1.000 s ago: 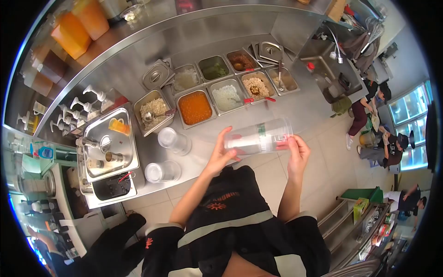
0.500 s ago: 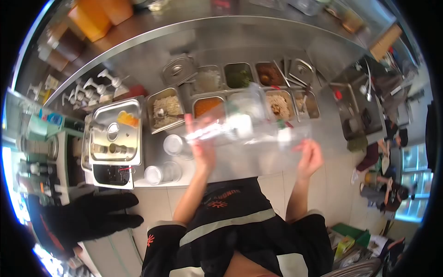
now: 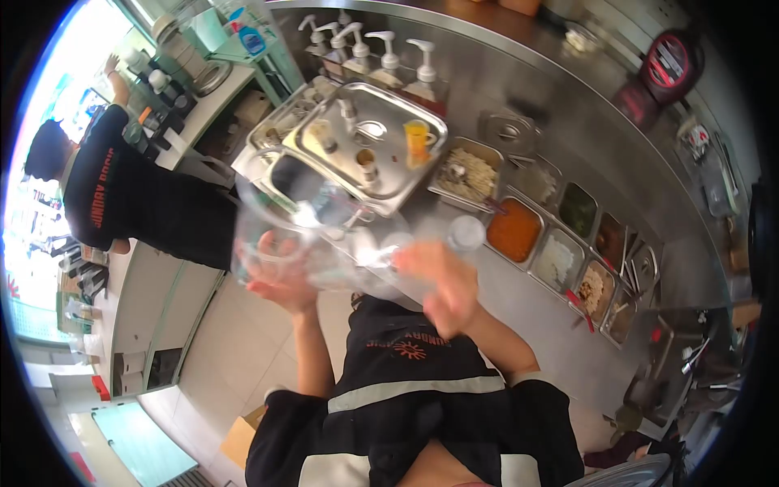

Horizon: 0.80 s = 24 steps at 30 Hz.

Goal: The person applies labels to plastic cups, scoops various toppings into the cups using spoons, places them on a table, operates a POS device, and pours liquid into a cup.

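Observation:
My left hand (image 3: 280, 276) is closed around a long, see-through plastic sleeve (image 3: 324, 252) with round, cup-like outlines. Motion blur and glare hide exactly what is inside it. At the sleeve's right end, my right hand (image 3: 442, 284) has its fingers bent together against the plastic. Below the sleeve stands the counter's left end, with a lidded steel pan (image 3: 389, 130) that carries small metal cups (image 3: 367, 166) and an orange-yellow item (image 3: 417, 142). A white-topped clear container (image 3: 466, 234) stands just beyond my right hand.
Steel food pans line the counter: pale chopped food (image 3: 471, 174), orange sauce (image 3: 514, 230), green food (image 3: 578, 209) and several others. White pump dispensers (image 3: 389, 53) stand at the back. A co-worker (image 3: 146, 178) in black stands left, an arm raised. A sink (image 3: 673, 349) is at right.
My view has turned left. Both hands have carried the clear plastic sleeve leftward, away from the food pans toward the counter's left end. My right hand has come closer to my left.

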Motion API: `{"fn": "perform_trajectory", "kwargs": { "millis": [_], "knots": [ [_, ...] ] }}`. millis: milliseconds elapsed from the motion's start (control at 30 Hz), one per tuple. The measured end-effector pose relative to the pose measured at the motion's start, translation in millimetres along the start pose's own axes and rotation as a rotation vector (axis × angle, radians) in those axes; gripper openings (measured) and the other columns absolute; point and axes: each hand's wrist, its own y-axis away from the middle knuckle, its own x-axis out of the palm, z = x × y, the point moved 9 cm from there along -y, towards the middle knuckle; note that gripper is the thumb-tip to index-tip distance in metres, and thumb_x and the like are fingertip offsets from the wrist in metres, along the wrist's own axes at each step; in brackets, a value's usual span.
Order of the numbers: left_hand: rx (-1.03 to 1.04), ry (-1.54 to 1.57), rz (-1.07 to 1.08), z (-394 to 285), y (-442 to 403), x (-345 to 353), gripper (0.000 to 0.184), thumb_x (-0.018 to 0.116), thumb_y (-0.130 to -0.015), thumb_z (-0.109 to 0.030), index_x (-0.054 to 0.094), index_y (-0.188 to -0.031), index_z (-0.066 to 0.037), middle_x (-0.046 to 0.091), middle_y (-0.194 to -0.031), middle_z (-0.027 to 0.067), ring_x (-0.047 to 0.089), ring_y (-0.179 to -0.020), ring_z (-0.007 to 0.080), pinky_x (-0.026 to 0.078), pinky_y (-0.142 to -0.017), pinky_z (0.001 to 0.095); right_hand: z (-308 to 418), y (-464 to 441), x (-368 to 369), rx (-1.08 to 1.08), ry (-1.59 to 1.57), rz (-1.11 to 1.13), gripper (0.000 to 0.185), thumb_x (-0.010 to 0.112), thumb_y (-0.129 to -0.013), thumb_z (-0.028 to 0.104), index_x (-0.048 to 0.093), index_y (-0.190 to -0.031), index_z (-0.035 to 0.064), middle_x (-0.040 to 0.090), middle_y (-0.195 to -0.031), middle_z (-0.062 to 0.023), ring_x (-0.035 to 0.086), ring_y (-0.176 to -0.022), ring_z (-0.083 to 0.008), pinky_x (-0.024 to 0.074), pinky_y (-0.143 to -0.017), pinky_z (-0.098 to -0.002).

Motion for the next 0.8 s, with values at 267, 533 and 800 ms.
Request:
{"fn": "perform_trajectory", "kwargs": {
  "millis": [267, 533, 800],
  "knots": [
    [-0.163, 0.171, -0.22, 1, -114, -261, 0.074, 0.033, -0.072, -0.069, 0.03, -0.125, -0.017, 0.043, -0.116, 0.0039, 0.047, -0.094, 0.0225, 0.042, -0.075, 0.0523, -238, 15, 150, 0.573, 1.331, 0.414, 0.014, 0.054, -0.067, 0.013, 0.061, -0.075, 0.005, 0.054, -0.085, -0.0081, 0.05, -0.082, -0.0234, 0.0389, -0.067, -0.0401],
    [-0.404, 0.608, 0.073, 43, -181, -247, 0.072, 0.027, -0.075, -0.068, 0.042, -0.12, -0.015, 0.047, -0.119, 0.003, 0.049, -0.096, 0.0214, 0.034, -0.08, 0.055, -209, -28, 147, 0.669, 1.503, 0.455, 0.011, 0.05, -0.07, 0.012, 0.061, -0.068, 0.0086, 0.057, -0.063, -0.0038, 0.058, -0.06, -0.0195, 0.0406, -0.057, -0.0335],
    [-0.485, 0.038, -0.251, 46, -191, -223, 0.076, 0.028, -0.072, -0.071, 0.022, -0.13, -0.021, 0.03, -0.124, 0.0054, 0.037, -0.091, 0.0217, 0.041, -0.07, 0.0504, -247, -28, 207, 0.524, 1.265, 0.707, 0.012, 0.054, -0.067, 0.013, 0.061, -0.067, 0.0029, 0.059, -0.06, -0.0135, 0.06, -0.054, -0.0258, 0.0468, -0.048, -0.0372]
  ]
}}
